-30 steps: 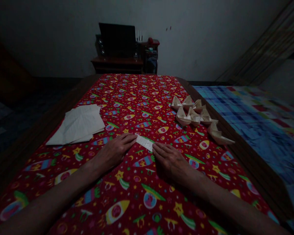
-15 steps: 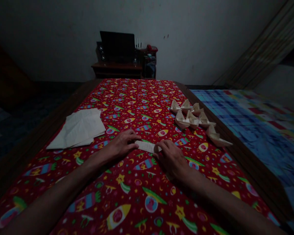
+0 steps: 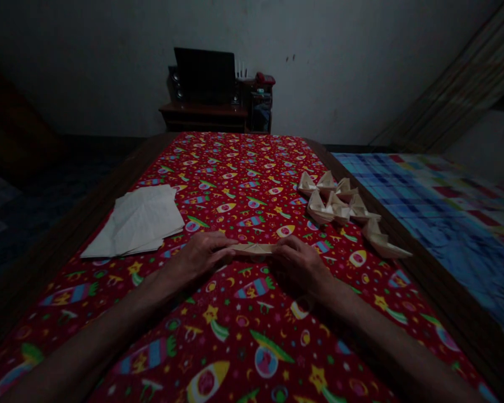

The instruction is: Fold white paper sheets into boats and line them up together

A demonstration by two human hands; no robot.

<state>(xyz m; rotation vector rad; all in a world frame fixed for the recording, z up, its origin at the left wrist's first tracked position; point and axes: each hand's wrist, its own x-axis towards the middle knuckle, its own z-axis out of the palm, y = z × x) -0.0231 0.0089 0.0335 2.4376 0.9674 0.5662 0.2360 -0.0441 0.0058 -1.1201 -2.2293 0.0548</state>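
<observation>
A narrow strip of folded paper (image 3: 254, 249) stretches between my two hands, just over the red patterned cloth (image 3: 218, 347). Its left end is pinched by my left hand (image 3: 205, 252), whose fingers are closed. At the other end, my right hand (image 3: 302, 260) grips the paper with bent fingers. The very ends of the strip are hidden under the fingertips. Off to the left of my left hand lies a stack of pale paper sheets (image 3: 140, 218). Several folded paper boats (image 3: 338, 207) stand in rows to the right, beyond my right hand.
The cloth covers a long table with a dark wooden edge (image 3: 428, 291). A bed with a blue checked sheet (image 3: 386, 184) lies along the right. At the far end, a black monitor (image 3: 205, 75) and a red telephone (image 3: 265, 78) sit by the wall.
The paper looked flat and pale before; now it shows as a slim, creased strip held at both ends. My right hand has shifted slightly right, and the view has moved a little.
</observation>
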